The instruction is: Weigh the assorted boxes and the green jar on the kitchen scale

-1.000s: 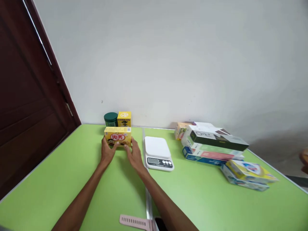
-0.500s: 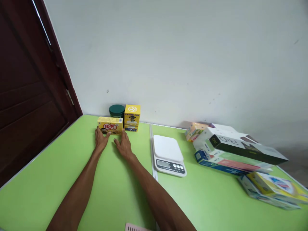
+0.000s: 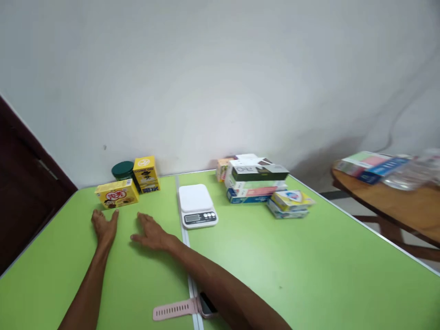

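My left hand (image 3: 104, 226) lies flat on the green table (image 3: 275, 266) with its fingers stretched out, a little short of a yellow snack box (image 3: 117, 194). Beside it to the right, my right hand (image 3: 150, 232) also rests open on the table, holding nothing. Neither hand touches the box. Behind the snack box stand a taller yellow box (image 3: 146, 173) and a dark green jar (image 3: 123, 171) against the wall.
A white kitchen scale (image 3: 197, 206) sits just right of my right hand. Several stacked boxes (image 3: 257, 183) lie further right. A pink-strapped watch (image 3: 184, 308) lies near the front edge. A brown round table (image 3: 395, 197) with boxes stands at right, a dark door (image 3: 20, 183) at left.
Both hands have let go of the yellow snack box and drawn back from it, now resting flat on the table. The view has swung to the right.
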Demonstrator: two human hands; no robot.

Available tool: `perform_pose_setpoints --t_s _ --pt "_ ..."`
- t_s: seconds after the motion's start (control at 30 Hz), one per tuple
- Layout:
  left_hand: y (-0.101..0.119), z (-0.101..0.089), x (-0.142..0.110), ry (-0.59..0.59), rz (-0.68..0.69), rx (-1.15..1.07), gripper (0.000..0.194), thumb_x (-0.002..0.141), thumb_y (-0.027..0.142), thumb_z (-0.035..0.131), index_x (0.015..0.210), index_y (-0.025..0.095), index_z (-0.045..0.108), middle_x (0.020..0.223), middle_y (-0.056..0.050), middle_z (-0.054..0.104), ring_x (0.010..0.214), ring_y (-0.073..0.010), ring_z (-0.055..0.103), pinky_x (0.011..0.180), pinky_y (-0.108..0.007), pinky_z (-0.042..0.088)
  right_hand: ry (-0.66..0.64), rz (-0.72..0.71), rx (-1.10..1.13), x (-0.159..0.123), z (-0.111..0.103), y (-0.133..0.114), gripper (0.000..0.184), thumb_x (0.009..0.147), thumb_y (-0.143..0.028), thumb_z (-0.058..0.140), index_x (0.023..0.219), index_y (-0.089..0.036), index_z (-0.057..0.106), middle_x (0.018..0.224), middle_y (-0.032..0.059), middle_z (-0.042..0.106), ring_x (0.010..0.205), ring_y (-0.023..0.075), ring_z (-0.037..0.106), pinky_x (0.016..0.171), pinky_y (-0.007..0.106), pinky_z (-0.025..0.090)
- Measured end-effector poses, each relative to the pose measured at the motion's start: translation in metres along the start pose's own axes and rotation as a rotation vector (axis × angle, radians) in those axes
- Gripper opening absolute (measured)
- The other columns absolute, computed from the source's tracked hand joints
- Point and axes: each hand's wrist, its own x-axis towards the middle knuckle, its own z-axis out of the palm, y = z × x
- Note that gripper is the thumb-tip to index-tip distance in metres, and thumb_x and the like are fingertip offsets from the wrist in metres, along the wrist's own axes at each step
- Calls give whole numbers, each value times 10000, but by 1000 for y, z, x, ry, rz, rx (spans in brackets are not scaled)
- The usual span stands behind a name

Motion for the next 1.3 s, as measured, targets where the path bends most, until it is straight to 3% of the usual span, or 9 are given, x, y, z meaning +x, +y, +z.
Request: perform_pose_setpoints --t_s 0.13,0.27,0.33,0.5,0.57,0.77,0.93,1.1,1.3 --pt "15 -21 -28 -120 -148 -112 939 703 469 808 1461 126 372 1557 -273 453 1462 -392 477 1225 -535 371 -95 -61 102 -78 -28 -5 908 827 -563 774 1571 -154 454 1530 174 564 1408 336 547 1143 416 466" --pt "41 -37 -54 -229 -208 -97 883 720 504 799 1431 207 367 1558 -243 454 1470 -361 476 1206 -536 398 71 -78 408 -163 -90 10 688 809 -624 762 1362 -224 673 1240 100 766 1072 291 750 888 403 609" --pt "64 -32 -70 -242 -163 -86 812 763 527 760 1416 241 373 1518 -207 497 1446 -346 507 1186 -548 423 354 -51 448 -208 -134 31 520 880 -622 664 1199 -219 743 1153 86 782 1031 279 743 892 436 599" --pt "157 25 -151 -437 229 -224 659 850 531 690 1379 208 467 1424 -185 583 1342 -324 590 1170 -538 448 1425 287 138 -304 -238 113 549 916 -611 498 1204 -185 690 1165 157 730 1049 302 679 986 511 535" --pt "199 60 -197 -629 336 -284 654 870 518 688 1409 214 473 1442 -182 578 1310 -309 612 1134 -522 481 1582 394 89 -321 -262 144 653 889 -626 480 1288 -133 634 1279 214 674 1156 329 642 1047 538 494" --pt "289 175 -309 -1099 357 -359 720 844 429 762 1453 192 460 1492 -227 506 1267 -323 611 1016 -491 530 1453 397 167 -314 -290 179 760 910 -659 416 1403 -107 587 1522 222 538 1401 340 501 1174 509 382" --pt "321 246 -343 -1187 349 -356 791 775 300 822 1458 159 449 1502 -245 466 1252 -335 607 983 -455 534 1314 378 140 -308 -300 182 645 939 -651 393 1240 -172 703 1177 147 754 1075 301 686 998 450 504" --pt "320 269 -343 -1162 383 -405 706 706 267 877 1319 175 539 1318 -177 633 1105 -274 653 937 -429 543 1249 359 102 -314 -302 183 515 934 -579 392 1030 -213 740 1009 83 765 910 245 673 895 368 512" --pt "312 254 -328 -1208 446 -375 576 640 306 911 1118 175 618 1119 -119 692 919 -221 661 793 -363 542 1182 376 73 -318 -294 172 371 897 -476 438 908 -219 706 959 76 747 878 243 642 896 370 497"
